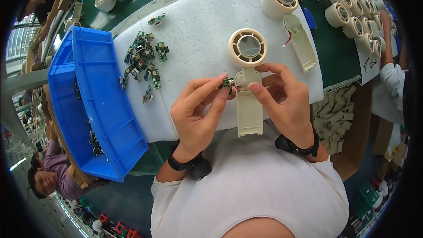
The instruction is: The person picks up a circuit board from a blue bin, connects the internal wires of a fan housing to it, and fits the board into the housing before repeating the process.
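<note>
Between the thumb and fingertips of my left hand is a small green circuit board. It is held close to the neck of a cream handheld fan, whose round grille faces up and whose opened handle points toward me. My right hand grips the fan at the neck, thumb on top and fingers behind its right side. A short reddish wire shows between the board and the neck; whether it is joined to the board I cannot tell. A pile of similar circuit boards lies to the left on the white foam sheet.
A blue bin with boards inside stands at left. Another fan with an open handle lies at upper right, near many fan heads. A cardboard box of cream pieces sits right. A co-worker's arm reaches in at far right.
</note>
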The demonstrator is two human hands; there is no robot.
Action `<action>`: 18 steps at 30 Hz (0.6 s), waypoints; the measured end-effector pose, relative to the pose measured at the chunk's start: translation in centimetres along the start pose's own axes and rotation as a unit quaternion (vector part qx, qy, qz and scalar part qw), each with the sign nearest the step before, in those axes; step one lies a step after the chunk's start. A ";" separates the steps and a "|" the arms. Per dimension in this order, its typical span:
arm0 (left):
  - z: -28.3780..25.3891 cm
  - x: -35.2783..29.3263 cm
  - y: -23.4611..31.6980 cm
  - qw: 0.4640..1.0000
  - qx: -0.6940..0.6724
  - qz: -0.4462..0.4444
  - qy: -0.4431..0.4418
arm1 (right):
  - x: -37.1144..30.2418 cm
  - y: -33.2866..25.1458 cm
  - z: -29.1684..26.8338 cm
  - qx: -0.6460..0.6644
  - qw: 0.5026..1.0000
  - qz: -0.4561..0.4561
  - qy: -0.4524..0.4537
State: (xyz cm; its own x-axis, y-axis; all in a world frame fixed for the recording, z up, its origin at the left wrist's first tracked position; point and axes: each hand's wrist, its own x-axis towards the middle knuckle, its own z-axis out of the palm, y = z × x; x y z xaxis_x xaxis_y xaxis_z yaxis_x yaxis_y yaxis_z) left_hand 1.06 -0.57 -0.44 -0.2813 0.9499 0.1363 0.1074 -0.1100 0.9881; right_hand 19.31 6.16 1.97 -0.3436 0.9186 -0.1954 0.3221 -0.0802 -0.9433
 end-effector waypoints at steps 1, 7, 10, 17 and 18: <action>0.2 0.0 0.1 0.995 -0.077 -0.057 -0.010 | 0.1 0.0 -0.1 -0.003 1.000 0.002 0.000; 0.6 0.4 -0.5 0.990 -0.124 -0.063 -0.006 | 0.3 0.7 0.5 0.124 0.990 0.017 -0.070; 0.7 0.1 -0.7 0.985 -0.159 -0.067 -0.004 | -0.1 1.0 1.3 0.102 0.993 -0.015 -0.061; 0.6 -0.1 -1.1 0.986 -0.163 -0.045 -0.002 | 0.3 1.2 1.5 -0.016 0.994 -0.076 -0.081; 0.7 -0.1 -1.1 0.985 -0.165 -0.047 0.000 | 0.3 1.3 1.6 -0.016 0.994 -0.077 -0.078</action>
State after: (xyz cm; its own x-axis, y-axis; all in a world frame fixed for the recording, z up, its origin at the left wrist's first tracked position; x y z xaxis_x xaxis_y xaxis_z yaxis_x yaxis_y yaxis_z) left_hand 1.60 -0.35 -1.57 -0.2752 0.9604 0.0441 -0.2352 -0.1117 0.9655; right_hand 18.27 5.72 0.24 -0.5218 0.8481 -0.0917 0.2834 0.0710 -0.9564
